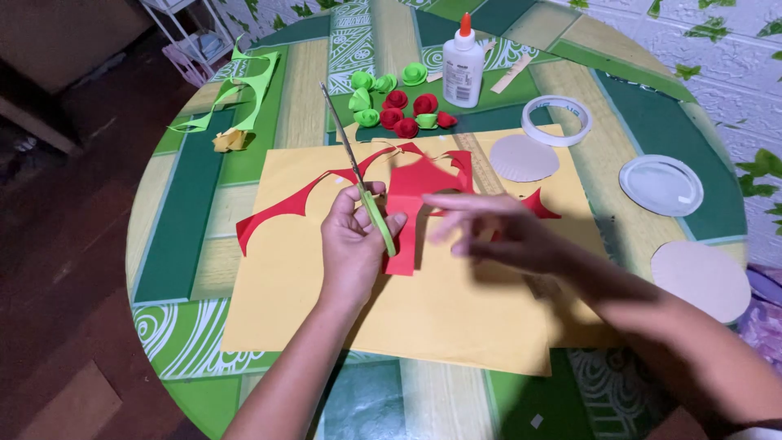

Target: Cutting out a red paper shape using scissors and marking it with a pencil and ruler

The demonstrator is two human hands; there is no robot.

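The left hand (352,241) sits near the centre of the round surface (187,244), its fingers (346,213) curled tight around the green handles of a pair of scissors (358,175), whose closed blades point toward 11 o'clock. Just beside it, toward 3 o'clock, the right hand (497,232) hovers blurred, fingers spread loosely open and holding nothing that can be made out. Between the two hands lies a red paper piece (411,200), resting on a large yellow paper sheet (440,314), with the left hand touching its lower edge. Thin red paper offcuts (281,212) trail away toward 9 o'clock.

At 12 o'clock stands a white glue bottle (463,69) with an orange cap and a pale label on its front. Left of it is a cluster of small rolled paper roses (399,106), red and green. A white tape roll (557,120) lies at 1 o'clock, a grey cardboard disc (524,157) just below it, a round clear lid (661,185) at 3 o'clock, and a larger cardboard circle (702,279) at 4 o'clock. Light green paper scraps (244,90) lie at 10 o'clock.
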